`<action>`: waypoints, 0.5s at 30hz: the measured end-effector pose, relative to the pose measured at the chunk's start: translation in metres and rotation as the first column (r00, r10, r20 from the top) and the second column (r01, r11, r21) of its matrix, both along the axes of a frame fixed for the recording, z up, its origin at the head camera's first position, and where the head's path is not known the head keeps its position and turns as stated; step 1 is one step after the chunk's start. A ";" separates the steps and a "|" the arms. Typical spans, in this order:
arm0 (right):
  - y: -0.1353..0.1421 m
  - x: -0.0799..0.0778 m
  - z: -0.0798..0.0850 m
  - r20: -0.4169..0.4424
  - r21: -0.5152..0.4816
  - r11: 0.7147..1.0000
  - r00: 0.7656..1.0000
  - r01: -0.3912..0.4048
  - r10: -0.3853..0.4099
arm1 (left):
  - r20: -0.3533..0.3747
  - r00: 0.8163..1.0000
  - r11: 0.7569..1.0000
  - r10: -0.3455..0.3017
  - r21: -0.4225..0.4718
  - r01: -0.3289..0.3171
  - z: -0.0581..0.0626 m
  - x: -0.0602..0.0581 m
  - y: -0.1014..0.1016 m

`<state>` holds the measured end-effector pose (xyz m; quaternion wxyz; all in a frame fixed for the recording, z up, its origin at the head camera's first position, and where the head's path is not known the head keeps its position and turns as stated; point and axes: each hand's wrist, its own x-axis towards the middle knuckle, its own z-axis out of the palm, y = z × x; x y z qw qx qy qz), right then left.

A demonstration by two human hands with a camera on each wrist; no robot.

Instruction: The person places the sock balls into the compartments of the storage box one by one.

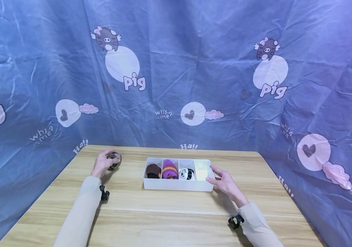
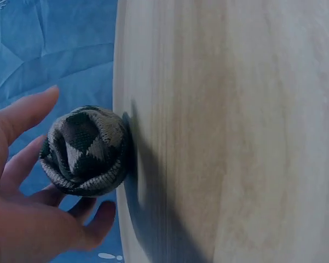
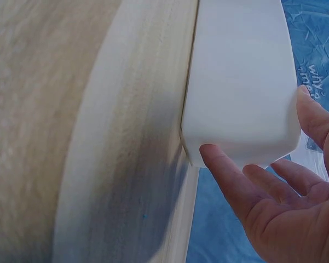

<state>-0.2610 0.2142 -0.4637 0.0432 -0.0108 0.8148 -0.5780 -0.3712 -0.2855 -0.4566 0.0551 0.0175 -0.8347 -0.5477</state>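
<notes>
At the table's far left, a rolled pair of dark socks with a pale diamond pattern (image 2: 85, 153) sits beside my left hand (image 1: 103, 163). In the left wrist view the thumb stands apart from the roll, and the loosely bent fingers reach behind and below it. A white divided box (image 1: 176, 185) stands near the middle. My right hand (image 1: 226, 185) holds its right end, thumb and fingers spread around the corner. Its compartments hold a dark brown roll (image 1: 153, 171), a purple and orange roll (image 1: 170, 169) and a black-and-white roll (image 1: 186, 174); the rightmost one is bare inside.
The light wooden table (image 1: 163, 219) carries the box and the loose sock roll. A blue printed cloth (image 1: 169, 68) hangs behind and along both sides. Each wrist wears a small black camera, such as the right one (image 1: 236, 221).
</notes>
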 end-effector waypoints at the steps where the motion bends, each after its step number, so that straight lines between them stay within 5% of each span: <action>1: 0.000 0.000 0.000 0.002 0.000 1.000 1.000 0.003 -0.003 | 0.001 0.999 0.999 -0.033 -0.002 0.033 -0.001 0.000 -0.001; 5: 0.000 -0.002 -0.001 0.002 0.010 1.000 1.000 0.001 -0.001 | -0.042 0.992 0.992 -0.117 -0.041 0.115 -0.006 0.000 -0.002; 15: 0.002 -0.003 -0.002 0.006 0.006 1.000 1.000 0.007 -0.007 | 0.046 0.998 0.999 -0.038 -0.036 0.040 -0.009 -0.004 0.008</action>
